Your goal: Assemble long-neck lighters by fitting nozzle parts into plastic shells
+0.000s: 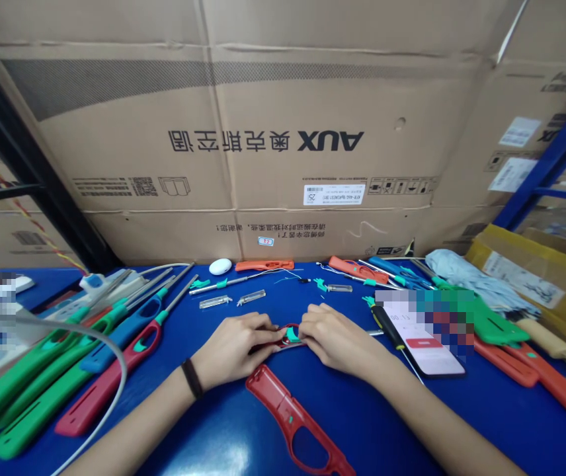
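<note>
Between both hands, low over the blue table, is a red lighter half-shell with a teal trigger (291, 334). My left hand (241, 345) pinches its left part with thumb and fingers. On the trigger side, my right hand (335, 336) has its fingers closed around the piece, and a metal barrel (375, 332) sticks out to the right beyond it. The fingers cover most of the shell. Below my hands lies the other red half-shell (283, 413), inner side up. Clear fuel tanks (215, 302) rest on the table beyond my left hand.
Several long lighters (55, 377) in green, blue and red lie at left, by a white cable (120, 357). A phone (419, 337) and a black-yellow screwdriver (387, 327) are at right, near orange shells (551, 377). Cardboard (263, 86) stands behind the blue table (203, 430).
</note>
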`<state>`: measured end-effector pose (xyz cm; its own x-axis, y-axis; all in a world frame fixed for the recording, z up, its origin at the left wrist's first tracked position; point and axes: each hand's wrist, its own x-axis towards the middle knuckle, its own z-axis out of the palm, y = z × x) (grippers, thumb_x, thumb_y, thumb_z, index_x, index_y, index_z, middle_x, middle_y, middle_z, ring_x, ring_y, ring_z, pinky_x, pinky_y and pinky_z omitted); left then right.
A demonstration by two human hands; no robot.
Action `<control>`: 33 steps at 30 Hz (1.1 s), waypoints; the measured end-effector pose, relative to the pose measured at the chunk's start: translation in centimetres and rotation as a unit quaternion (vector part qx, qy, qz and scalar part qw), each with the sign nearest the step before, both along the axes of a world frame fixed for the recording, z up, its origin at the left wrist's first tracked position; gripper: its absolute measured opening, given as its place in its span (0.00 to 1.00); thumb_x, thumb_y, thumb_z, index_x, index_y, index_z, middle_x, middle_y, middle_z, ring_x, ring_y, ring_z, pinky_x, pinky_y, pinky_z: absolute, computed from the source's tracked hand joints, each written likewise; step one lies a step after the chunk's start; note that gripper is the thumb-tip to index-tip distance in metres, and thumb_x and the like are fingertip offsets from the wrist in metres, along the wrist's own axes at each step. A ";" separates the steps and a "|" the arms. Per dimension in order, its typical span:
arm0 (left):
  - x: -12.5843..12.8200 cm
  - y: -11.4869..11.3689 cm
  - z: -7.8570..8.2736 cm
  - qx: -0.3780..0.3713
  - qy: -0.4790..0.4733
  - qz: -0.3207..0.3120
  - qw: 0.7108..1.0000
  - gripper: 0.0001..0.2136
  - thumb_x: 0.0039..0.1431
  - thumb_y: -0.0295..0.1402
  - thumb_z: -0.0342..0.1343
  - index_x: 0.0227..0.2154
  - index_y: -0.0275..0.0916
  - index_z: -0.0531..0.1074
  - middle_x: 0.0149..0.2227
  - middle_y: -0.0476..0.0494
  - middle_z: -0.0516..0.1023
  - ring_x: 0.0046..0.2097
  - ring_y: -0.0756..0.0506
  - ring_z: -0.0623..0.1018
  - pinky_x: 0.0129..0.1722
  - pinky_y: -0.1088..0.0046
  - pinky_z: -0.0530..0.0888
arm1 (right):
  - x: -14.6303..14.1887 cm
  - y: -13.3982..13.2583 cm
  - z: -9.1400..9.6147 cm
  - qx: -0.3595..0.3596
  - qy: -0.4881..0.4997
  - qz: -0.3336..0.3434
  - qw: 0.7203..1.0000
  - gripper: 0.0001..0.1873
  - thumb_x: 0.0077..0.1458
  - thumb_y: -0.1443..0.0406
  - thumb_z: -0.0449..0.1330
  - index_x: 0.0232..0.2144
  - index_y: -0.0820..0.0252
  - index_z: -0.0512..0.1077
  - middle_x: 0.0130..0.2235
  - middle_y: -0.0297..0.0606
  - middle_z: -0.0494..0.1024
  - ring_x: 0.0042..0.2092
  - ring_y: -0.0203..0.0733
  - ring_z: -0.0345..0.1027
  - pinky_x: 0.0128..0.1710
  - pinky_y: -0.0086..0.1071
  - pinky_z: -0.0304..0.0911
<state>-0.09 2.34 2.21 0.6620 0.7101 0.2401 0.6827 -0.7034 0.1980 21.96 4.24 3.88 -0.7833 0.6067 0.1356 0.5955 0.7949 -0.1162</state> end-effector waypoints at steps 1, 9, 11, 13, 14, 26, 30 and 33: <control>0.0 0.0 0.0 0.003 0.003 0.000 1.000 0.12 0.62 0.33 0.49 0.46 0.46 0.73 0.39 0.47 0.77 0.39 0.47 0.77 0.37 0.73 0.73 | 0.1 0.0 0.0 -0.003 0.004 0.000 1.000 0.10 0.57 0.73 0.53 0.30 0.62 0.74 0.32 0.39 0.75 0.39 0.42 0.66 0.49 0.39 0.59; -0.4 0.0 -0.5 0.025 -0.039 0.004 0.999 0.13 0.61 0.35 0.51 0.47 0.42 0.73 0.39 0.45 0.78 0.39 0.47 0.77 0.38 0.73 0.74 | 0.7 0.0 -0.2 -0.047 0.110 -0.007 0.993 0.12 0.58 0.63 0.56 0.44 0.57 0.73 0.40 0.38 0.77 0.44 0.42 0.66 0.50 0.39 0.58; -0.4 0.1 -0.6 0.023 -0.046 0.007 0.999 0.13 0.61 0.35 0.52 0.46 0.42 0.73 0.39 0.45 0.79 0.39 0.47 0.77 0.38 0.73 0.74 | 0.4 -0.1 -0.4 -0.042 0.103 0.016 0.994 0.11 0.60 0.66 0.54 0.42 0.57 0.74 0.40 0.38 0.78 0.44 0.41 0.66 0.47 0.37 0.59; -0.4 0.1 -0.7 0.021 -0.051 0.006 0.998 0.12 0.60 0.34 0.53 0.45 0.41 0.74 0.39 0.44 0.79 0.39 0.47 0.78 0.39 0.72 0.74 | 0.1 -0.2 -0.6 -0.043 0.097 0.023 0.994 0.12 0.60 0.69 0.52 0.41 0.58 0.75 0.39 0.37 0.78 0.43 0.41 0.66 0.46 0.36 0.60; -0.4 0.1 -0.7 0.020 -0.052 0.006 0.998 0.12 0.60 0.34 0.53 0.45 0.41 0.74 0.39 0.44 0.79 0.39 0.46 0.78 0.39 0.72 0.74 | 0.1 -0.2 -0.7 -0.045 0.096 0.022 0.994 0.12 0.60 0.70 0.52 0.41 0.58 0.75 0.39 0.38 0.78 0.43 0.41 0.66 0.46 0.35 0.60; -0.2 0.1 -0.5 0.002 -0.053 0.014 0.998 0.12 0.60 0.35 0.53 0.46 0.42 0.74 0.40 0.45 0.79 0.39 0.47 0.78 0.38 0.72 0.74 | 0.7 0.0 -0.4 -0.031 0.086 -0.001 0.996 0.12 0.56 0.72 0.56 0.38 0.56 0.76 0.36 0.37 0.78 0.40 0.40 0.68 0.45 0.35 0.59; -0.3 0.2 -0.6 0.003 -0.057 0.011 0.998 0.12 0.60 0.35 0.53 0.46 0.41 0.74 0.40 0.44 0.79 0.39 0.46 0.78 0.39 0.72 0.74 | 1.0 0.0 -0.1 -0.034 0.108 -0.005 0.994 0.12 0.56 0.72 0.56 0.38 0.56 0.77 0.36 0.36 0.78 0.40 0.39 0.69 0.45 0.35 0.58; -0.3 0.1 -0.6 0.002 -0.061 0.010 0.998 0.12 0.60 0.35 0.53 0.45 0.41 0.74 0.40 0.43 0.79 0.39 0.46 0.78 0.39 0.71 0.74 | 0.9 0.1 -0.3 -0.035 0.103 -0.003 0.994 0.12 0.56 0.73 0.56 0.38 0.55 0.77 0.36 0.36 0.79 0.39 0.39 0.69 0.44 0.35 0.58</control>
<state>-0.42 2.46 1.64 0.6139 0.7209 0.3217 0.6669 -0.6916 0.2772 22.84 4.36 3.61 -0.7391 0.6257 0.2495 0.5588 0.7764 -0.2914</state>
